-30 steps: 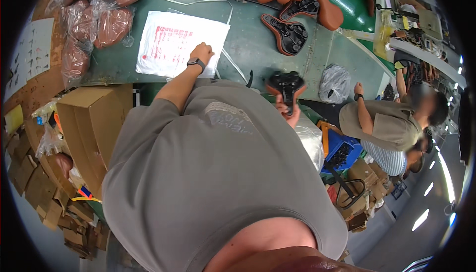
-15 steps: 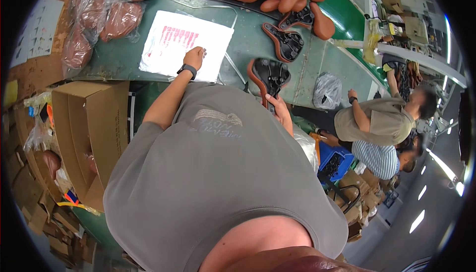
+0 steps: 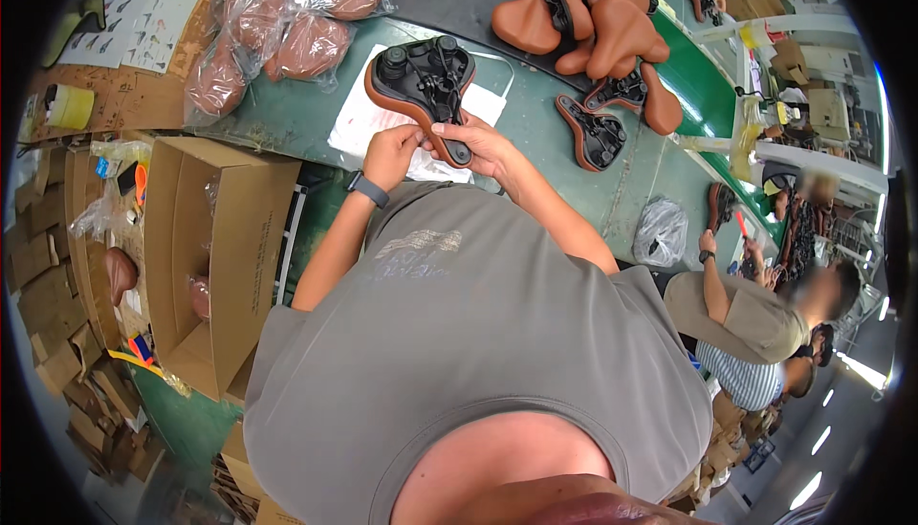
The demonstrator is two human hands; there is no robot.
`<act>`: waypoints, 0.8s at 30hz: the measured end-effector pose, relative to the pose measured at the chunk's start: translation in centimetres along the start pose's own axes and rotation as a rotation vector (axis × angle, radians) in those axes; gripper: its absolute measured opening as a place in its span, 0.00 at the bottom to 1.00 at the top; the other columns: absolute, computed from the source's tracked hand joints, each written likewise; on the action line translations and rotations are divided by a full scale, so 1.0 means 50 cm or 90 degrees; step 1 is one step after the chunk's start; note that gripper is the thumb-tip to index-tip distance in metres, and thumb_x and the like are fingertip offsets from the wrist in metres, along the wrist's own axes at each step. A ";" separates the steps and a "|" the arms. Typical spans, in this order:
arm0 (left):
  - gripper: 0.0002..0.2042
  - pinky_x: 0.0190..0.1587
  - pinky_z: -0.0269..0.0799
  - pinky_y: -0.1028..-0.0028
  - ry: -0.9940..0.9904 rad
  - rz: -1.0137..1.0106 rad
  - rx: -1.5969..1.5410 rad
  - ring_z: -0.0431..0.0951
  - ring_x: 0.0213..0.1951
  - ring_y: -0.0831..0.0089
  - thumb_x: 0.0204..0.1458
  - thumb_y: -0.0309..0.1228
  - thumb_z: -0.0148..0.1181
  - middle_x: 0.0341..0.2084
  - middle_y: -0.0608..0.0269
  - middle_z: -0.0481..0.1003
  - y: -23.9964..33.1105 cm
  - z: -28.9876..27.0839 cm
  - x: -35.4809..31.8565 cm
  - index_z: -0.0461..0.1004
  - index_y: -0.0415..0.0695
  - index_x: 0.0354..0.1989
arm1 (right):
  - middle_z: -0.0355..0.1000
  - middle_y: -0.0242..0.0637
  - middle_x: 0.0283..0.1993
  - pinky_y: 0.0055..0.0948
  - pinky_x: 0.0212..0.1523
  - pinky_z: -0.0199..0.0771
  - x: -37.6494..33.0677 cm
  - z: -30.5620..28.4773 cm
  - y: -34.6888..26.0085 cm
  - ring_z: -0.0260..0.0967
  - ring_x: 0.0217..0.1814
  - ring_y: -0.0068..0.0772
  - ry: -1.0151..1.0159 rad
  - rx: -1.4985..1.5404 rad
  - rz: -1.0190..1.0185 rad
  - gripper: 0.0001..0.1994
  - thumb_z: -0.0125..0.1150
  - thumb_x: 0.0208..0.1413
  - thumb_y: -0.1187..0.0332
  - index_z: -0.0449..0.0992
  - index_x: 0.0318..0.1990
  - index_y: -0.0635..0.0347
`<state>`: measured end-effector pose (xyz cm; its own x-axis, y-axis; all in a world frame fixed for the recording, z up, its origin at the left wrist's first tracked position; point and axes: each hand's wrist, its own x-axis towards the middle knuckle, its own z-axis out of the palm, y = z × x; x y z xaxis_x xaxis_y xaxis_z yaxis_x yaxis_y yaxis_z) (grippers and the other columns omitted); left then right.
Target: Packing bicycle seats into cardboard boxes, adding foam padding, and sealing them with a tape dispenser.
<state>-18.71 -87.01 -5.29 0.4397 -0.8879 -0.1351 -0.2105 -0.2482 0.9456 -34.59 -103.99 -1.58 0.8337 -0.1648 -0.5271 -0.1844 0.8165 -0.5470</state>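
A brown bicycle saddle (image 3: 421, 85) is held upside down above the green table (image 3: 287, 119), its black underside and rails facing me. My left hand (image 3: 390, 154) grips its narrow nose from the left, a dark watch on the wrist. From the right, my right hand (image 3: 483, 142) pinches the same end. Under the saddle lies a white sheet of paper (image 3: 368, 123).
Several bagged brown saddles (image 3: 287, 23) lie at the table's back left. Bare saddles (image 3: 602, 28) are piled at the back right, one upturned (image 3: 593, 133). An open cardboard box (image 3: 215, 257) stands at my left. Other people (image 3: 755, 310) work at the right.
My right hand has brought the saddle from the right side up over the paper. My left hand left the paper and took hold of the saddle's nose.
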 end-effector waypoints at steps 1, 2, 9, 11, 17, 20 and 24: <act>0.12 0.48 0.81 0.70 -0.020 -0.019 -0.081 0.87 0.41 0.73 0.71 0.31 0.62 0.38 0.59 0.88 0.001 -0.002 -0.008 0.86 0.34 0.50 | 0.81 0.43 0.53 0.38 0.49 0.93 -0.001 0.002 -0.001 0.86 0.52 0.41 -0.001 -0.001 0.005 0.24 0.74 0.66 0.71 0.71 0.66 0.62; 0.13 0.49 0.81 0.69 -0.043 -0.037 -0.163 0.86 0.42 0.73 0.72 0.32 0.62 0.39 0.59 0.88 0.002 -0.001 -0.016 0.85 0.33 0.51 | 0.81 0.43 0.51 0.37 0.46 0.92 -0.006 -0.003 -0.004 0.86 0.49 0.39 0.013 -0.004 -0.008 0.24 0.74 0.65 0.72 0.71 0.65 0.62; 0.11 0.57 0.84 0.65 0.147 -0.141 -0.896 0.87 0.46 0.70 0.73 0.33 0.61 0.47 0.60 0.86 0.042 -0.120 0.009 0.81 0.39 0.55 | 0.79 0.45 0.47 0.42 0.43 0.87 -0.140 -0.093 -0.007 0.82 0.42 0.41 0.149 0.183 -0.146 0.25 0.75 0.63 0.73 0.71 0.64 0.63; 0.11 0.52 0.84 0.67 0.077 -0.204 -1.036 0.85 0.41 0.73 0.72 0.31 0.63 0.44 0.65 0.84 0.010 -0.160 0.054 0.81 0.40 0.56 | 0.79 0.45 0.48 0.43 0.43 0.86 -0.202 -0.118 0.000 0.82 0.42 0.43 0.147 0.283 -0.173 0.25 0.75 0.63 0.72 0.71 0.65 0.64; 0.09 0.33 0.68 0.76 -0.058 -0.265 -0.292 0.72 0.29 0.84 0.68 0.35 0.71 0.27 0.76 0.76 0.079 0.018 0.209 0.87 0.42 0.40 | 0.80 0.46 0.62 0.46 0.61 0.82 -0.287 -0.204 -0.012 0.80 0.59 0.40 0.213 -0.343 -0.360 0.54 0.81 0.45 0.82 0.57 0.81 0.60; 0.08 0.34 0.72 0.68 -0.045 0.239 -0.177 0.76 0.29 0.76 0.65 0.29 0.71 0.26 0.69 0.77 0.266 0.150 0.271 0.86 0.36 0.41 | 0.79 0.50 0.60 0.44 0.63 0.78 -0.273 -0.114 -0.060 0.80 0.59 0.46 0.506 -0.653 -0.128 0.63 0.82 0.45 0.78 0.44 0.87 0.55; 0.08 0.43 0.78 0.68 -0.200 0.353 0.048 0.83 0.36 0.68 0.62 0.24 0.69 0.34 0.55 0.83 0.357 0.119 0.350 0.88 0.39 0.48 | 0.83 0.45 0.49 0.37 0.32 0.82 -0.210 -0.286 -0.073 0.83 0.37 0.42 0.160 0.240 0.007 0.40 0.77 0.65 0.63 0.63 0.77 0.71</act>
<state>-19.96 -109.26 7.49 -0.0275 -0.9605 0.2771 -0.3993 0.2647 0.8778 -50.12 -113.15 -3.36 0.6717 -0.2467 -0.6985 0.0495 0.9558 -0.2900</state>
